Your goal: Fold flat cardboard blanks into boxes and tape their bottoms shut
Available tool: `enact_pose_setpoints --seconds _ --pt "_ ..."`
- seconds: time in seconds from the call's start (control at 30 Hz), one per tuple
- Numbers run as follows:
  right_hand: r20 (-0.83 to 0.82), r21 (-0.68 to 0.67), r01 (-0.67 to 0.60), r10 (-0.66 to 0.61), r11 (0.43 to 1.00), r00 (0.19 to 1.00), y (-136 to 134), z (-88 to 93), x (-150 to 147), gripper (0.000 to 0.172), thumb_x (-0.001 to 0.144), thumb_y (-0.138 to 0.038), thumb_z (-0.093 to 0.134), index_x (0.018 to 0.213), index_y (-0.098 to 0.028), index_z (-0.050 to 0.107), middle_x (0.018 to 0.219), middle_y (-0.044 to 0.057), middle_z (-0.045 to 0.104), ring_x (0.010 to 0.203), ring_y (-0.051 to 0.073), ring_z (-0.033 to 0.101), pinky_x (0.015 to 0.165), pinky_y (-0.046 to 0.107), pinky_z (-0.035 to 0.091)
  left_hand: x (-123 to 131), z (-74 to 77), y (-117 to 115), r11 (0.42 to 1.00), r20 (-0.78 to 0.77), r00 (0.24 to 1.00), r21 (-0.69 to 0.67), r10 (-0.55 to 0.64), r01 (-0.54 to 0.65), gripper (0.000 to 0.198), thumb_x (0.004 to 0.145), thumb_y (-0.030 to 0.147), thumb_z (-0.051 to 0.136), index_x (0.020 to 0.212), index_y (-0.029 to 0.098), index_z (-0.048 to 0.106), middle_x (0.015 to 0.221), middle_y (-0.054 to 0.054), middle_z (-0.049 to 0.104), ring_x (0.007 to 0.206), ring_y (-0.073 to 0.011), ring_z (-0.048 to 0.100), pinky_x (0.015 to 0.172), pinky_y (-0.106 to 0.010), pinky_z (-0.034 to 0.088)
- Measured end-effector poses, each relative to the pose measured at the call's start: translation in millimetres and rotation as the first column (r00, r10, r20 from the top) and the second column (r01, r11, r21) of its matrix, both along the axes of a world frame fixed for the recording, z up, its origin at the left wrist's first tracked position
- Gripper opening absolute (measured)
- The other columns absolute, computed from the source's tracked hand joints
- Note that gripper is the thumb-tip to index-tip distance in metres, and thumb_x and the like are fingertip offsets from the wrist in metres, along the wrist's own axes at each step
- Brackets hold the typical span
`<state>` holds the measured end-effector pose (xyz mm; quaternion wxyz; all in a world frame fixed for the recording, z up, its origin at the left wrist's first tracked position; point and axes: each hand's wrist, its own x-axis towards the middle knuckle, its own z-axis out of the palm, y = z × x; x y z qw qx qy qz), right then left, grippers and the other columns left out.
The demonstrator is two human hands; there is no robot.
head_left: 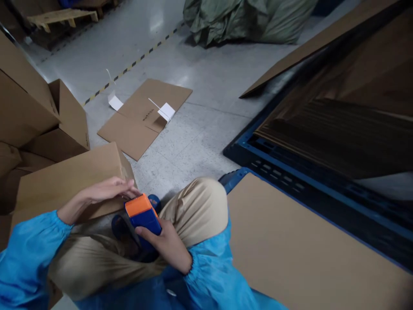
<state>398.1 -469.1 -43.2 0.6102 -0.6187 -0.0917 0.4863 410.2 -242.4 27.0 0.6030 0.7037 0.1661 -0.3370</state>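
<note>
My right hand (pixel 169 243) is wrapped round a boxy blue handheld device with an orange top end (pixel 144 215), which looks like a label or tape dispenser. It is held above my lap, orange end tilted away from me. My left hand (pixel 108 190) reaches across from the left, its fingers stretched and slightly bent, the tips at the far edge of the orange end. Whether they touch it I cannot tell. Just beyond and below the left hand lies a closed cardboard box (pixel 69 176).
More cardboard boxes (pixel 26 99) are stacked at left. A flat cardboard sheet (pixel 135 125) with white paper pieces (pixel 166 111) lies on the floor. At right, a blue pallet (pixel 245 144) bears stacked cardboard, with another sheet (pixel 290 245) beside my knee. Green sacks (pixel 245 21) lie behind.
</note>
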Motion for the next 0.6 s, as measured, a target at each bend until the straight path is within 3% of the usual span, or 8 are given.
enact_pose_setpoints --seconds 0.1,0.2,0.3,0.4,0.5,0.6 --pt "-0.049 -0.059 0.053 -0.056 0.997 0.997 21 5.8 0 0.046 0.067 -0.062 0.072 0.070 -0.018 0.060 0.061 -0.002 0.053 0.057 0.012 0.047 0.054 0.024 0.041 11 -21.2 24 0.999 0.026 0.999 -0.025 -0.043 0.044 0.052 0.067 0.061 0.085 0.094 0.016 0.081 0.097 -0.011 0.077 0.092 -0.0247 0.071 0.086 -0.033 0.054" --pt "-0.015 -0.121 0.120 -0.123 0.985 0.992 45 11.4 4 0.048 0.067 -0.064 0.071 0.066 -0.018 0.058 0.059 -0.001 0.053 0.057 0.012 0.047 0.053 0.025 0.040 33 -29.6 49 0.997 0.077 0.995 -0.027 -0.065 0.068 0.044 0.070 0.055 0.085 0.089 0.016 0.081 0.091 -0.011 0.077 0.086 -0.0242 0.071 0.081 -0.033 0.056" --pt "-0.020 -0.160 0.109 -0.114 0.981 0.993 58 13.3 6 0.052 0.069 -0.068 0.070 0.067 -0.017 0.060 0.060 0.001 0.057 0.058 0.014 0.050 0.055 0.025 0.042 63 -13.8 85 0.987 0.203 0.972 0.126 -0.119 0.095 0.033 0.075 0.047 0.083 0.085 0.015 0.081 0.088 -0.010 0.076 0.087 -0.0242 0.071 0.083 -0.033 0.056" --pt "-0.093 -0.211 0.069 -0.091 0.975 0.992 54 7.7 -7 0.057 0.068 -0.071 0.072 0.073 -0.016 0.065 0.063 0.002 0.060 0.060 0.015 0.052 0.058 0.026 0.045 92 10.5 141 0.922 0.314 0.947 0.383 -0.071 -0.058 0.028 0.079 0.039 0.080 0.090 0.013 0.080 0.088 -0.010 0.076 0.090 -0.0236 0.068 0.091 -0.039 0.054" --pt "-0.167 -0.298 0.019 -0.071 0.954 0.983 34 -7.8 -34 0.061 0.064 -0.076 0.073 0.075 -0.016 0.067 0.065 0.003 0.061 0.062 0.017 0.054 0.059 0.028 0.047 108 24.6 201 0.842 0.390 0.920 0.506 -0.028 -0.189 0.028 0.078 0.037 0.078 0.092 0.013 0.079 0.084 -0.007 0.076 0.086 -0.0214 0.066 0.094 -0.043 0.053" --pt "-0.152 -0.416 -0.019 -0.049 0.909 0.987 6 -30.0 -62 0.063 0.064 -0.076 0.073 0.081 -0.015 0.071 0.072 0.006 0.066 0.070 0.021 0.059 0.066 0.030 0.051 110 29.2 240 0.757 0.509 0.856 0.593 -0.087 -0.275 0.040 0.075 0.043 0.077 0.098 0.011 0.079 0.087 -0.004 0.076 0.092 -0.0232 0.066 0.098 -0.043 0.051"
